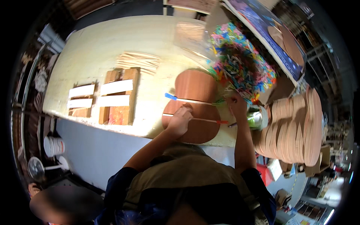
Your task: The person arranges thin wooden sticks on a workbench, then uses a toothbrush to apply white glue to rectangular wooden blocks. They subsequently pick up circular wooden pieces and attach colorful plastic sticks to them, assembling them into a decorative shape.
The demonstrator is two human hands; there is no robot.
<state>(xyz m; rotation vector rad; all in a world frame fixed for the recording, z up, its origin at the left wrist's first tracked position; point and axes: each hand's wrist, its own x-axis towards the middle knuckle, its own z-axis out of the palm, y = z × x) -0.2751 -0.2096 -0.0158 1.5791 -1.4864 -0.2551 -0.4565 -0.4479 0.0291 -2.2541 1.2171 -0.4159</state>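
Note:
A brown guitar-shaped wooden board (197, 84) lies on the pale table, its narrower end away from me. Two thin pale wooden strips cross it; the upper strip (195, 101) has a blue clip (170, 96) at its left end, and the lower has a red clip (222, 122) at its right end. My left hand (180, 120) rests on the board's middle, its fingers closed and partly bent out of sight. Beside the board's right edge is my right hand (237, 107), blurred, fingers drawn together; what they hold is too small to name.
A heap of colourful clips (243, 67) lies at the back right. Stacked guitar-shaped boards (290, 127) and a green-labelled jar (258, 119) stand right. Wooden blocks with white strips (116, 93) and loose sticks (138, 62) lie left. Another person (65, 204) is at lower left.

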